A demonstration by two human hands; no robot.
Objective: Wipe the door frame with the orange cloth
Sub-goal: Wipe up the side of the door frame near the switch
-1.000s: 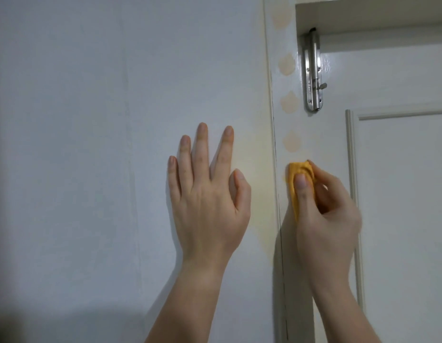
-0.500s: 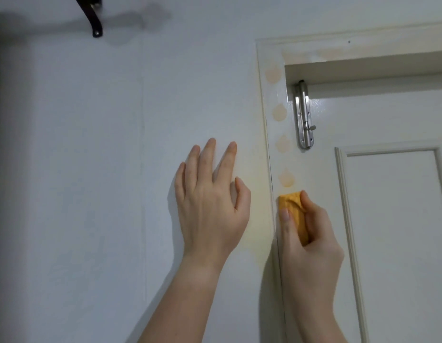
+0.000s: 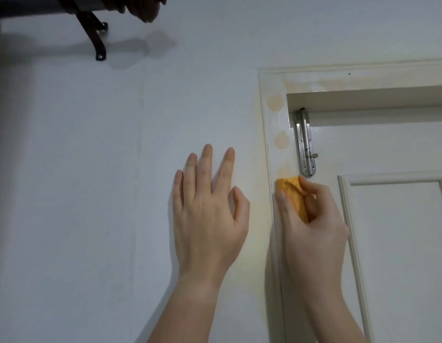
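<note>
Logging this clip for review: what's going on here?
A person is cleaning a door frame. The right hand pinches a bunched orange cloth against its upright, beside the metal bolt. Two round stains higher on the frame are not yet wiped. The left hand lies flat and open on the wall.

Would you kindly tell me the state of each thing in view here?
left hand: open, flat on the wall.
right hand: grips the orange cloth.
orange cloth: bunched, pressed on the door frame.
door frame: stained above the cloth.
door: closed.
slide bolt: position unclear.
</note>
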